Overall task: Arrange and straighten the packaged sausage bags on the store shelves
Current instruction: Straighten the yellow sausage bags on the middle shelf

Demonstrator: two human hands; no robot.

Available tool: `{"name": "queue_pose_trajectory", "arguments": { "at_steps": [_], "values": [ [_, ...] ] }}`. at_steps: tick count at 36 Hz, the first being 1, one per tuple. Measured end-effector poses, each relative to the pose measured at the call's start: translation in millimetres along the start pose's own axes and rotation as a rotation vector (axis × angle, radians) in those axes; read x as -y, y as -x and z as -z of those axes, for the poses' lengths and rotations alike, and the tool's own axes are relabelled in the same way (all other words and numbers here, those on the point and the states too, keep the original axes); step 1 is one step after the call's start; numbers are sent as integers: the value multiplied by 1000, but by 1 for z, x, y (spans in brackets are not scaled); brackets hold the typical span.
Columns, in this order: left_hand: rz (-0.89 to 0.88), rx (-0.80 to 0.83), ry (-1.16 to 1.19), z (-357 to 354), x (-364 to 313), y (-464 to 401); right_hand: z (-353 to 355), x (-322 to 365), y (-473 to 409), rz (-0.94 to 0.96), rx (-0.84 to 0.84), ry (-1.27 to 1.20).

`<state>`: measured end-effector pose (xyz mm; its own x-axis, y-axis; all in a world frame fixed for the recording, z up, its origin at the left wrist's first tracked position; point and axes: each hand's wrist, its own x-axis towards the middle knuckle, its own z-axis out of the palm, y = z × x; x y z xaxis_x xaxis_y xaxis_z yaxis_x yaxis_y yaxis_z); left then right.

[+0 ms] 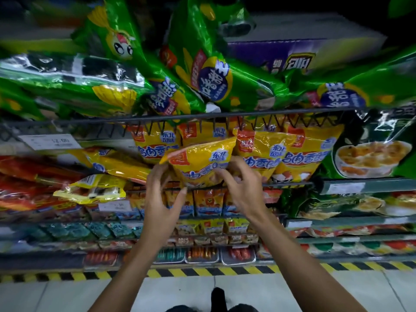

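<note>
I note both hands at frame centre: left hand point(163, 194) and right hand point(242, 188) pinching tilted yellow bag point(200, 163), mid shelf point(247, 184). Row behind upright; yellow bags at left point(90, 188) toppled, green bags point(202, 70) above jumbled. Most work remaining.

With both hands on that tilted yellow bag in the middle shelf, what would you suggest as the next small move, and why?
Probably rotate the yellow bag upright and push it back. It sits askew, its top corner tipped left, in front of the upright yellow bags behind it, and the left hand and right hand already grip its lower corners.
</note>
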<state>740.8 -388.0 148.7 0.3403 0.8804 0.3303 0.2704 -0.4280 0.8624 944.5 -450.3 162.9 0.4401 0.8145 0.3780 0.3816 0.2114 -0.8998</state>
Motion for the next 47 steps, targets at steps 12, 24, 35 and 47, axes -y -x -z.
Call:
{"name": "queue_pose_trajectory", "arguments": {
  "at_steps": [12, 24, 35, 47],
  "values": [
    [68, 74, -102, -35, -8, -28, 7, -22, -6, 45, -108, 141],
    [91, 145, -284, -36, 15, -35, 1, -29, 12, 41, 24, 389],
    [90, 8, -299, -48, 23, -42, 3, -33, 0, 49, -73, 486],
    [23, -31, -266, -58, 32, -19, -14, -52, 40, 402, -157, 370]
  ]
}}
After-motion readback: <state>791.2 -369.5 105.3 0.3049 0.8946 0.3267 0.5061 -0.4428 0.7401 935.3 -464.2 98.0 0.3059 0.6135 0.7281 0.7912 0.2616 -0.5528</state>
